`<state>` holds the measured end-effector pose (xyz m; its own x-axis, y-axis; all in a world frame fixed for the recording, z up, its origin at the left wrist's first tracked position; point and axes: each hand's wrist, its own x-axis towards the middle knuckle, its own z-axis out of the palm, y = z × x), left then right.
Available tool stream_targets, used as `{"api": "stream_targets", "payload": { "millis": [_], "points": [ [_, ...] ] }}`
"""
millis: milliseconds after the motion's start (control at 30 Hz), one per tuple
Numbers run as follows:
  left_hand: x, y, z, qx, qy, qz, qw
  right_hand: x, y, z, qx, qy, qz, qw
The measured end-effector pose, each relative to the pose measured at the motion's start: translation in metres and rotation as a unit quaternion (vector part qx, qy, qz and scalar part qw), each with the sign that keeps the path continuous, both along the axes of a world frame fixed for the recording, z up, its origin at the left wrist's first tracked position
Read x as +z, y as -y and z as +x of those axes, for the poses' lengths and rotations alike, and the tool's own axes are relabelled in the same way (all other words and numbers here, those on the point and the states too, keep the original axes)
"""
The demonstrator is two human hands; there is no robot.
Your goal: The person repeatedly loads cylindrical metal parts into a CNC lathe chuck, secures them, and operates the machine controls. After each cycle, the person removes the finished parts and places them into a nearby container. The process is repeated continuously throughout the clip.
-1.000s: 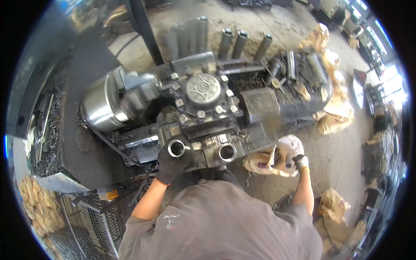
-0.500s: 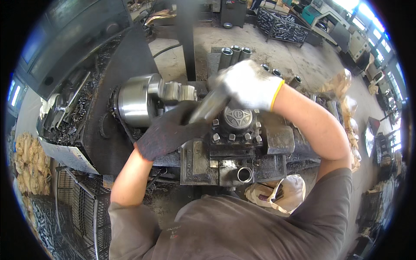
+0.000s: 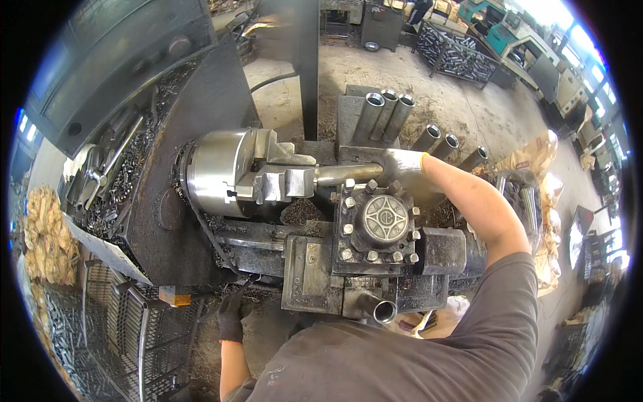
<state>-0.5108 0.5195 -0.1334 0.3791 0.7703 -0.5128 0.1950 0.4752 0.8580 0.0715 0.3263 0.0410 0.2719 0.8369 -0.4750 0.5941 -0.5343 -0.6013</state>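
Right hand [image 3: 403, 164], white-gloved: closed on the right end of a tube [image 3: 348, 175]; arm bent, reaching past the tool post [image 3: 386, 221]. Tube: roughly level, left end at the chuck [image 3: 218, 173]. Left hand [image 3: 232, 316], dark-gloved: well apart, low by the lathe's [image 3: 258, 260] near side; grip cannot be told.

Grey-brown short-sleeved shirt [image 3: 402, 358], white right glove [image 3: 403, 165], yellow cuff [image 3: 424, 161], dark left glove [image 3: 231, 320]

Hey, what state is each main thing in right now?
Held tube: lying sideways, left end at the chuck
Right hand: white-gloved, gripping tube's right end
Left hand: dark-gloved, grip unclear
Chuck: sharply seen, apparently not spinning
Front tube: tilted, open end visible
Rear tubes: standing, tops open
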Motion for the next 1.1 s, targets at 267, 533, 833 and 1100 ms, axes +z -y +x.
{"api": "stream_targets", "payload": {
  "millis": [267, 533, 833, 1100],
  "points": [
    [-0.071, -0.055, -0.095, 0.216, -0.018, 0.192, 0.957, -0.012, -0.047, -0.009, 0.168, 0.002, 0.048, 0.985],
    [-0.020, -0.069, -0.107, 0.212, -0.070, 0.273, 0.936, 0.025, -0.113, -0.061, 0.080, -0.039, -0.127, 0.988],
    [0.017, -0.090, -0.086, 0.337, 0.113, -0.001, 0.935, -0.035, -0.115, -0.045, 0.073, -0.106, -0.052, 0.990],
    [0.025, -0.099, -0.112, 0.097, -0.184, 0.206, 0.956, -0.040, -0.113, -0.037, 0.094, -0.125, -0.048, 0.986]
  ]
}}
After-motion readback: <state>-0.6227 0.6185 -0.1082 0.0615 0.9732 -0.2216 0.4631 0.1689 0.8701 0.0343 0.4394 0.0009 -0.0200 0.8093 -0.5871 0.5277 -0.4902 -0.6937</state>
